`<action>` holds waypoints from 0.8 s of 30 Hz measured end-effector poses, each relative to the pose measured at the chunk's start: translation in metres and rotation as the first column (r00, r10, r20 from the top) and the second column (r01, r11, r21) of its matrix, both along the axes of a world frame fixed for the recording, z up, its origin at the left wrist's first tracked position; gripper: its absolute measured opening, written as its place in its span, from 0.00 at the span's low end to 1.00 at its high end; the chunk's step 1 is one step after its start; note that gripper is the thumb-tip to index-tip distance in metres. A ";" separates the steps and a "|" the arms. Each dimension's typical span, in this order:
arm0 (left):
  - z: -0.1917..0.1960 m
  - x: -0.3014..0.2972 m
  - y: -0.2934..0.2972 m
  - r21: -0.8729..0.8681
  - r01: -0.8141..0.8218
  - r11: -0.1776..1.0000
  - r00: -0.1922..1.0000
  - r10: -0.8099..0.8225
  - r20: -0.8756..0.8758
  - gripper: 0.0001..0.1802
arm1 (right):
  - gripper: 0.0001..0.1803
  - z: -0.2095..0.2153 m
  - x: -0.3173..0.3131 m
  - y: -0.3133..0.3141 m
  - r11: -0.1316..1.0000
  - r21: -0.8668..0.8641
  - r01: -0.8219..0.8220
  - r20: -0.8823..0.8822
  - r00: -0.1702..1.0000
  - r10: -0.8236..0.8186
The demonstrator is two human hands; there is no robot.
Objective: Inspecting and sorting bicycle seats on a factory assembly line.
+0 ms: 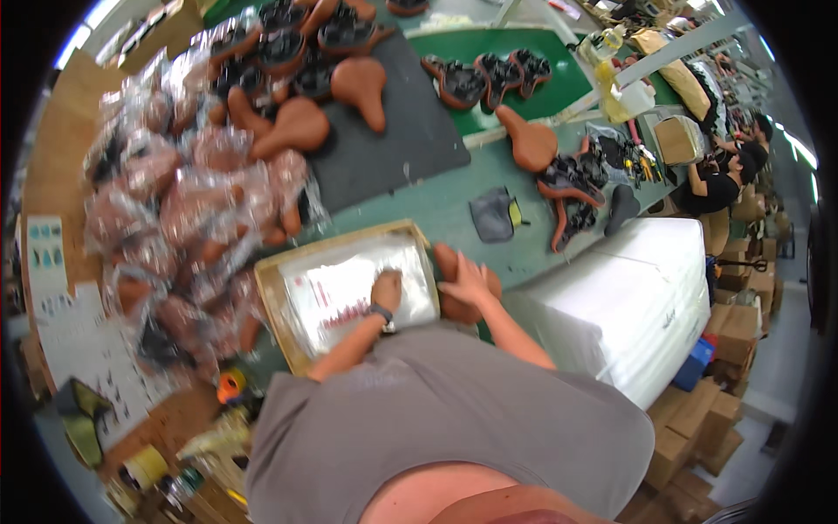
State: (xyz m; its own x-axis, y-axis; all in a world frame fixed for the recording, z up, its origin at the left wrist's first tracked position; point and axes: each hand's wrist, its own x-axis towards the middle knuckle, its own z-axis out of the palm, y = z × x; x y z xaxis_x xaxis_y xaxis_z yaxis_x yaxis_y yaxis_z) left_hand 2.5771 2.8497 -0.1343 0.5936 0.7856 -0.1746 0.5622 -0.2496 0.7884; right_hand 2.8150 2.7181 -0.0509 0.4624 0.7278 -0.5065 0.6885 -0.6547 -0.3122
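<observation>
My left hand (387,290), with a dark band on its wrist, is over a stack of clear plastic bags (336,293) with red print. Its fingers are curled against the top bag; the fingertips are hidden. A shallow cardboard box (278,306) holds the stack. Just right of the box, my right hand (470,285) grips a brown bicycle saddle (446,259), thumb toward the box and fingers over its top. Part of that saddle is covered by the hand and forearm.
Plastic-wrapped saddles (209,205) are heaped at left. Bare brown saddles (297,127) lie on a black mat (401,131) behind the box. A grey pouch (493,216) and more saddles (531,144) are farther right. A large white-wrapped bale (620,297) stands beside my right arm. People work beyond.
</observation>
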 end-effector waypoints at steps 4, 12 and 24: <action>0.017 0.028 -0.012 -0.029 0.084 0.996 0.996 -0.083 0.010 0.16 | 0.59 -0.025 0.019 0.044 0.987 0.150 -0.050 -0.051 0.997 0.058; -0.038 0.016 -0.017 0.023 -0.047 0.999 0.990 0.050 -0.133 0.14 | 0.38 0.069 -0.012 -0.062 0.846 0.532 0.037 0.003 0.999 -0.046; -0.013 -0.005 -0.020 -0.765 -0.336 0.550 0.795 0.601 0.083 0.14 | 0.24 0.054 -0.015 -0.204 0.540 -0.548 0.638 -0.681 0.035 -0.732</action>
